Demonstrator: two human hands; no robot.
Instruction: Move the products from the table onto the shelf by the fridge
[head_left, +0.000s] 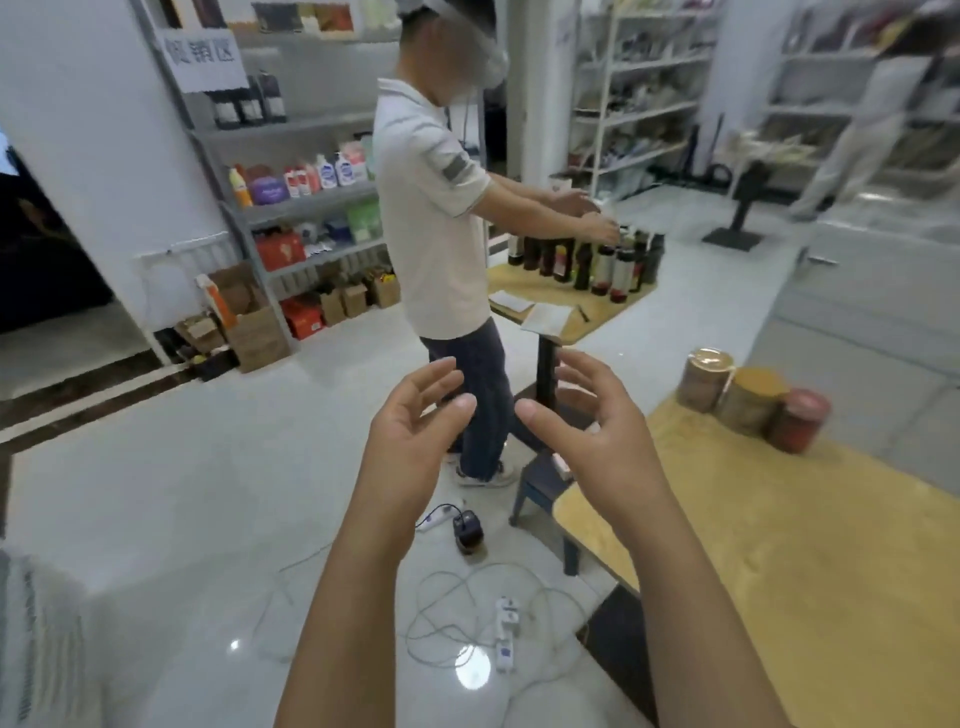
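1. While I hold both arms up in front of me, my left hand (415, 415) and right hand (597, 421) face each other palm to palm, fingers loosely spread and slightly curved. Neither grips or touches anything.
2. My thumbs point toward each other with a small gap between them, over the white tiled floor.
3. Three glass jars (754, 404) stand upright in a tight row at the far corner of the wooden table (831, 571) to my right.
4. From left to right they are a brown jar (705, 382) with a gold lid, a yellow jar (753, 402) and a red jar (800, 422), each just beside the next.
5. All three are beyond my right hand and off to its right. The brown jar is the nearest to my fingers, yet apart from them.
6. My left hand is farther from the jars, with my right hand between it and them.
7. Past my hands another person (436, 208) in a pale shirt stands at a second table (597, 306), both of their hands on a cluster of dark bottles (587, 257).
8. A grey shelf rack (311, 202) against the left wall holds bottles, packets and boxes, and more cardboard boxes sit on the floor at its foot.
9. White cables (447, 613) and a power strip (506, 629) lie on the floor below my forearms, with a black adapter (467, 530) near them and a dark stool (543, 480) at the table's corner.
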